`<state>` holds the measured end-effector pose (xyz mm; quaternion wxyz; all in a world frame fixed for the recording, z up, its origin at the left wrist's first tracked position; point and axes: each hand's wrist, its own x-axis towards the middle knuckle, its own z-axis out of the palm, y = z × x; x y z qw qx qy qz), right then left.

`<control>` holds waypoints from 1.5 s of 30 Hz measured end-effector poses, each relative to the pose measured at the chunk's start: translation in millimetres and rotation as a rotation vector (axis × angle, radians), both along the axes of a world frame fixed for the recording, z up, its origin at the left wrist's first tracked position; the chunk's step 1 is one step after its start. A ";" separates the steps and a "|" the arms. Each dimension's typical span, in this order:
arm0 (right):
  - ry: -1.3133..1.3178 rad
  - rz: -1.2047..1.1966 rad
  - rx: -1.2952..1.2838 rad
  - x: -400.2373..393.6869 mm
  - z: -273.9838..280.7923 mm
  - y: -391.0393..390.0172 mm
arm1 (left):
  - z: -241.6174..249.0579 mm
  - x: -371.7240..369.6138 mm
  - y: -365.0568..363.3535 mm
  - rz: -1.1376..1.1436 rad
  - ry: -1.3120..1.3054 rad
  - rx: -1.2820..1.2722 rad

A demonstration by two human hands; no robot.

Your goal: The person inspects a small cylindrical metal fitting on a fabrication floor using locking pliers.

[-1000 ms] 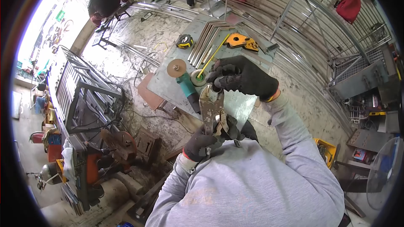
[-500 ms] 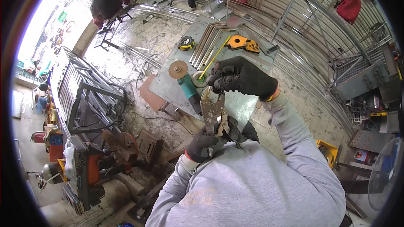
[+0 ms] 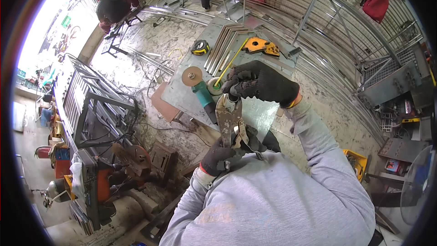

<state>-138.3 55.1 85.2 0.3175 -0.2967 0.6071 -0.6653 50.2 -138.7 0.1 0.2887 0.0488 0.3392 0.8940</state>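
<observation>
My left hand (image 3: 221, 157), in a dark glove, is wrapped round the handles of a pair of locking pliers (image 3: 226, 119), held upright close to my chest. At the top of the pliers, my gloved right hand (image 3: 263, 83) has its fingers closed by the jaws. Whatever those fingers pinch is too small and hidden to name. Just beyond, an angle grinder (image 3: 203, 94) with a brown disc (image 3: 191, 76) lies on a grey metal sheet (image 3: 180, 92). A round roll or disc (image 3: 215, 86) and a yellow stick (image 3: 231, 63) are beside it.
Bent metal bars (image 3: 226, 48), a tape measure (image 3: 200, 47) and an orange magnetic-looking holder (image 3: 261, 45) lie farther along the sheet. A cut-off saw (image 3: 132, 157) stands at the left. Long metal tubes line the right floor. Two other people (image 3: 117, 7) are at the back.
Both hands keep nearly the same place on the pliers. The view has shifted very slightly; nothing has been let go.
</observation>
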 end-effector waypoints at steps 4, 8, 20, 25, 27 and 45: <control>-0.032 -0.012 -0.044 3.7 3.5 -1.0 | 1.0 0.4 0.6 0.012 -0.009 0.007; -0.033 0.036 -0.040 0.9 -2.6 -0.5 | 1.9 1.1 1.0 0.026 -0.021 0.014; -0.701 0.135 -0.646 51.2 -33.9 -45.5 | 0.4 1.4 10.2 0.039 -0.059 0.044; 0.017 -0.174 -0.163 40.7 -33.0 -18.6 | -0.7 1.4 7.6 0.081 -0.069 0.054; -0.063 -0.160 -0.099 50.3 -20.8 -10.7 | -7.1 0.1 6.2 0.041 -0.005 0.110; -0.311 -0.402 -0.113 81.5 -15.5 -17.1 | -18.1 0.8 5.1 0.043 -0.022 -0.010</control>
